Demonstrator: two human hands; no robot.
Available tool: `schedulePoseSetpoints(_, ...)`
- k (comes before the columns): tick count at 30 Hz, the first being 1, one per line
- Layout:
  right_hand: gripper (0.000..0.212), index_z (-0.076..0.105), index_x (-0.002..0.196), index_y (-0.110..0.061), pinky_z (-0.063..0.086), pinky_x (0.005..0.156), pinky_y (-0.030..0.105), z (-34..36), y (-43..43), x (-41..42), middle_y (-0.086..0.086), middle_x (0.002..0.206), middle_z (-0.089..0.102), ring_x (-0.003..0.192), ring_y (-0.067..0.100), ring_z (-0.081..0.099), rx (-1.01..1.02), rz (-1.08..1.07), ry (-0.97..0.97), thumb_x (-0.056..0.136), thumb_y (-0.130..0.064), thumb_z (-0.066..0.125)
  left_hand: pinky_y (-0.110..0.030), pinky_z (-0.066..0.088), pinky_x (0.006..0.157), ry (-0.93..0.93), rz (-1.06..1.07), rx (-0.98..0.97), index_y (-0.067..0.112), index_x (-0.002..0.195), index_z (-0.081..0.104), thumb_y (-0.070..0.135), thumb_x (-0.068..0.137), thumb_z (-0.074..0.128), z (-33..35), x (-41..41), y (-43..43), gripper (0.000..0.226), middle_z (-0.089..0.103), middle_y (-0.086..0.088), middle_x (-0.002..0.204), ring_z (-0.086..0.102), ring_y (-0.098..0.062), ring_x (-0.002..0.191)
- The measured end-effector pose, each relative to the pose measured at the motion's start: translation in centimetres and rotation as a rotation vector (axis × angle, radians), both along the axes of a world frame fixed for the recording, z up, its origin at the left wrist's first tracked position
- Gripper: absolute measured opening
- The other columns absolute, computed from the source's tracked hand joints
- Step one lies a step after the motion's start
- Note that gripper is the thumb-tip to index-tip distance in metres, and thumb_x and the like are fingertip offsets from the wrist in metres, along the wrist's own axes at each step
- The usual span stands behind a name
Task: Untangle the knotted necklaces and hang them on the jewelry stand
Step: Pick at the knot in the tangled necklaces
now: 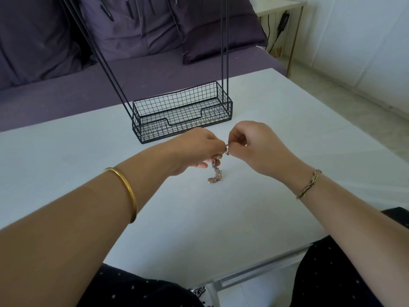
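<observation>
Both hands meet over the middle of a white table [66,151], fingers curled and knuckles up. The left hand [194,149] pinches the top of a knotted bunch of rose-gold necklaces [215,171] between thumb and forefinger, and its lower fingers curl under the chain. The right hand [254,147] pinches the same bunch from the other side, its fingertips almost touching those of the left. From that shared grip the tangle hangs straight down in a short clump. Its lowest part, a rounded pendant-like piece, sits at or just above the table top, and whether it touches cannot be told. The separate chains cannot be told apart.

A plain gold bangle [128,191] circles the left forearm, and a thin twisted cord bracelet [308,183] sits on the right wrist.

Just beyond the hands stands the jewelry stand [181,111], with a black wire basket as its base and a dip cut into its near wall. Thin black rods [224,41] rise from both ends of the basket and run out of the top of the view. The necklaces are apart from the stand, nearer the person.

Behind the table is a purple sofa [66,89] with matching cushions [210,25]. To the right of it stands a pale side table [278,7], with a dark cable [274,38] trailing down from it. Dark clothing with small light dots [332,273] shows along the bottom edge.
</observation>
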State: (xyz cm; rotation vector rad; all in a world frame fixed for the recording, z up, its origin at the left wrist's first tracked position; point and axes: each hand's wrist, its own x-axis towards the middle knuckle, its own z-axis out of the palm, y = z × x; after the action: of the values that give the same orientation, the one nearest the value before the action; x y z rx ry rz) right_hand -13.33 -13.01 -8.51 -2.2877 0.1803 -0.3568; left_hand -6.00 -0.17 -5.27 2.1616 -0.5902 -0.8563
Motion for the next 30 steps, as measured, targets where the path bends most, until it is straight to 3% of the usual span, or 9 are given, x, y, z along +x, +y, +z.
schedulePoseSetpoints(2, 0.009, 0.057, 0.073, -0.01, 0.037, 0.05, 0.019, 0.1, 0.1, -0.1, 0.0, 0.068, 0.057, 0.059, 0.013, 0.048, 0.127, -0.013, 0.021, 0.081, -0.006, 0.057, -0.031, 0.049, 0.082, -0.098, -0.065, 0.03, 0.015, 0.084, 0.06, 0.013, 0.09, 0.057, 0.1, -0.2, 0.1, 0.007, 0.063, 0.001, 0.08, 0.058, -0.012, 0.079)
schedulePoseSetpoints(5, 0.012, 0.059, 0.076, -0.005, 0.044, 0.059, 0.026, 0.0, 0.5, 0.1, 0.007, 0.072, 0.06, 0.066, 0.016, 0.054, 0.291, -0.029, 0.079, 0.084, -0.005, 0.051, -0.021, 0.045, 0.064, -0.274, -0.151, 0.078, 0.019, 0.083, 0.057, 0.015, 0.087, 0.058, 0.2, -0.5, 0.0, 0.006, 0.061, 0.007, 0.08, 0.056, -0.006, 0.07)
schedulePoseSetpoints(7, 0.015, 0.059, 0.075, -0.003, 0.049, 0.063, 0.028, 0.0, 0.6, 0.2, 0.009, 0.074, 0.059, 0.068, 0.015, 0.054, 0.432, -0.024, 0.109, 0.087, -0.004, 0.049, -0.023, 0.043, 0.062, -0.356, -0.169, 0.108, 0.022, 0.08, 0.054, 0.018, 0.086, 0.059, 0.1, -0.5, 0.0, 0.009, 0.059, 0.008, 0.082, 0.056, -0.007, 0.072)
schedulePoseSetpoints(9, 0.019, 0.056, 0.071, -0.004, 0.05, 0.063, 0.027, 0.1, 0.4, 0.2, 0.01, 0.075, 0.059, 0.068, 0.015, 0.053, 0.578, -0.027, 0.125, 0.088, -0.004, 0.047, -0.026, 0.045, 0.067, -0.273, -0.101, 0.056, 0.02, 0.08, 0.056, 0.017, 0.086, 0.059, 0.1, -0.2, -0.1, 0.008, 0.062, 0.004, 0.081, 0.059, -0.01, 0.074)
schedulePoseSetpoints(12, 0.02, 0.055, 0.07, -0.006, 0.05, 0.062, 0.028, 0.2, 0.3, 0.3, 0.009, 0.071, 0.057, 0.064, 0.016, 0.053, 0.677, -0.021, 0.132, 0.089, -0.001, 0.049, -0.034, 0.049, 0.083, 0.013, 0.095, -0.102, 0.017, 0.078, 0.057, 0.011, 0.087, 0.061, 0.3, 0.4, 0.1, 0.011, 0.065, -0.001, 0.079, 0.061, -0.014, 0.077)
schedulePoseSetpoints(16, 0.019, 0.051, 0.072, -0.007, 0.051, 0.062, 0.029, 0.1, 0.4, 0.5, 0.006, 0.061, 0.057, 0.055, 0.017, 0.054, 0.629, -0.021, 0.101, 0.086, 0.007, 0.05, -0.033, 0.049, 0.078, 0.226, 0.214, -0.25, 0.014, 0.08, 0.054, 0.004, 0.089, 0.057, 0.6, 0.4, 0.0, 0.014, 0.062, -0.003, 0.075, 0.062, -0.015, 0.072)
schedulePoseSetpoints(21, 0.021, 0.056, 0.074, -0.007, 0.05, 0.06, 0.029, 0.1, 0.1, 0.6, 0.005, 0.062, 0.057, 0.055, 0.016, 0.053, 0.747, -0.026, 0.038, 0.082, 0.012, 0.052, -0.032, 0.053, 0.068, 0.34, 0.306, -0.341, 0.011, 0.076, 0.052, 0.002, 0.091, 0.052, 0.7, 0.0, -0.6, 0.018, 0.053, -0.004, 0.068, 0.047, -0.013, 0.055)
schedulePoseSetpoints(27, 0.017, 0.061, 0.074, -0.005, 0.051, 0.059, 0.026, 0.4, 0.1, 0.5, 0.001, 0.057, 0.055, 0.052, 0.012, 0.051, 0.75, -0.045, 0.086, 0.083, 0.008, 0.053, -0.031, 0.052, 0.064, 0.342, 0.297, -0.323, 0.011, 0.074, 0.054, 0.009, 0.094, 0.049, 0.5, -0.4, -0.8, 0.022, 0.049, -0.003, 0.068, 0.046, -0.012, 0.057)
schedulePoseSetpoints(30, 0.017, 0.057, 0.07, -0.007, 0.048, 0.055, 0.025, 0.6, -0.1, 0.5, 0.002, 0.057, 0.051, 0.053, 0.014, 0.048, 0.897, -0.099, 0.125, 0.085, 0.001, 0.051, -0.031, 0.053, 0.066, 0.337, 0.25, -0.307, 0.012, 0.077, 0.054, 0.013, 0.095, 0.051, 0.6, -0.4, -0.8, 0.018, 0.05, -0.002, 0.068, 0.048, -0.012, 0.057)
